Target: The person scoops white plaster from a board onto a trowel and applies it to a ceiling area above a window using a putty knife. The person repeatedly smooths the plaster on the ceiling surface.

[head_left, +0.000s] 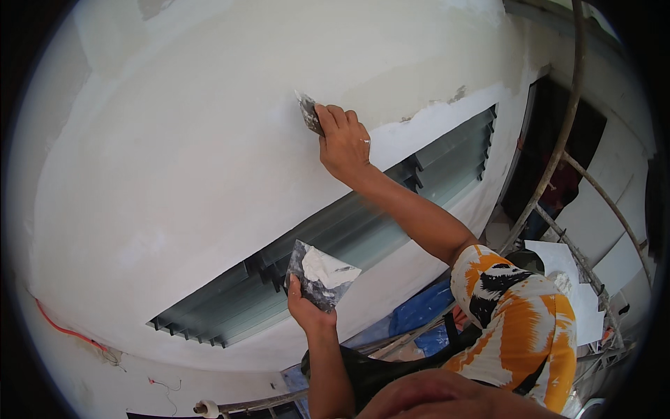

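My right hand point(343, 143) is closed around a putty knife point(309, 117), reaching up and away from me. The knife's blade meets the pale wall point(181, 167) above a louvre window. Lower down, my left hand point(310, 313) grips a flat grey plate point(319, 296) by its near edge. A thick heap of white putty point(325, 268) lies on that plate. Grey smears cover the knife, and a white fleck shows on my right hand. The palm side of the left grip is partly hidden by the plate.
The louvre window point(447, 157) runs slantwise behind my arms. Metal scaffold pipes point(574, 84) rise at the right, near a dark doorway point(558, 140) where a person stands partly hidden. A blue sheet point(422, 307) lies below. A red cable point(59, 327) hangs at the lower left.
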`<state>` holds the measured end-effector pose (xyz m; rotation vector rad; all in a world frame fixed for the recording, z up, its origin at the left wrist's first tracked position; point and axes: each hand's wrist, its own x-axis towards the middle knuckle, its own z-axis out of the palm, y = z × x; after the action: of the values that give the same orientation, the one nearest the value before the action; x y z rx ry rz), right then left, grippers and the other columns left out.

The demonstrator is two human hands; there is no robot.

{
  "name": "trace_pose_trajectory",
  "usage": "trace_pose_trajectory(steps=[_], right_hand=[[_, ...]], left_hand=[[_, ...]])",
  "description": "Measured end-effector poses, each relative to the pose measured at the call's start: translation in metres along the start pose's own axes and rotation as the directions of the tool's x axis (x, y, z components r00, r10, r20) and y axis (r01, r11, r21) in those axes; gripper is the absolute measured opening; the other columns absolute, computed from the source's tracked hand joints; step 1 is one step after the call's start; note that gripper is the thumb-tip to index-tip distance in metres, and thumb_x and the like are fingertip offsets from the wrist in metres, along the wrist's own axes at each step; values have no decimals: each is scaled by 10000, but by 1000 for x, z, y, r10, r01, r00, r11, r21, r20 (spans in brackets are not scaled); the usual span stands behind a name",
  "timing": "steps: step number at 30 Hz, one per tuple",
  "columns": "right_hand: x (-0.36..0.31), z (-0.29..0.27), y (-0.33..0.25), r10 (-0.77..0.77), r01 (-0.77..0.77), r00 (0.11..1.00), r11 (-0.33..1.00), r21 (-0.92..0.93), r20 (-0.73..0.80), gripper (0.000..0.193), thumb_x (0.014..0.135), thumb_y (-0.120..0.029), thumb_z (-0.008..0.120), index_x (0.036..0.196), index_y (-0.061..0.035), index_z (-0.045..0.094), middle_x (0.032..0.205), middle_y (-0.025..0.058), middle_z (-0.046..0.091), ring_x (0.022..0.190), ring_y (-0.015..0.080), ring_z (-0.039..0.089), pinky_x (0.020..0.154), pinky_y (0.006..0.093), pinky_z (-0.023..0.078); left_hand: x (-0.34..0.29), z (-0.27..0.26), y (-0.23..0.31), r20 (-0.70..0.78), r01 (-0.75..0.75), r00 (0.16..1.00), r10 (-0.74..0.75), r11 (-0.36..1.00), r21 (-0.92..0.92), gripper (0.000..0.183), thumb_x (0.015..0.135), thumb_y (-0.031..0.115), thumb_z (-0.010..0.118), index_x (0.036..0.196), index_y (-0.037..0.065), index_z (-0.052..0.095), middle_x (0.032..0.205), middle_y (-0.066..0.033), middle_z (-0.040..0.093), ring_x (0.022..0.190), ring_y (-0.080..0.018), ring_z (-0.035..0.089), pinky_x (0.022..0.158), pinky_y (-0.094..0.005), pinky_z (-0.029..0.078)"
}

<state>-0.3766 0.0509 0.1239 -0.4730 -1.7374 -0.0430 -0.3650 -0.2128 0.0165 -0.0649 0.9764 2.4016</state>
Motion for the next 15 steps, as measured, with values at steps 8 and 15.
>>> trace_pose_trajectory(steps=[8, 15], right_hand=[[119, -104, 296, 782, -800, 599, 583, -141, -171, 386, 963, -308, 507, 1286, -138, 636, 1189, 179, 674, 1094, 422, 639, 940, 546, 493], [114, -36, 151, 369, -385, 921, 912, -141, -127, 388, 956, -201, 531, 1324, -89, 577, 1266, 130, 580, 1134, 364, 570, 887, 532, 516]], left_hand=[[-4, -27, 29, 69, -60, 996, 64, 997, -57, 383, 1019, 235, 462, 1355, 68, 539, 1335, -89, 606, 1207, -286, 610, 1006, -489, 504], [-12, -21, 33, 71, -32, 997, 39, 994, -101, 370, 1023, 242, 469, 1336, 59, 546, 1318, -91, 612, 1195, -287, 614, 1008, -488, 503]])
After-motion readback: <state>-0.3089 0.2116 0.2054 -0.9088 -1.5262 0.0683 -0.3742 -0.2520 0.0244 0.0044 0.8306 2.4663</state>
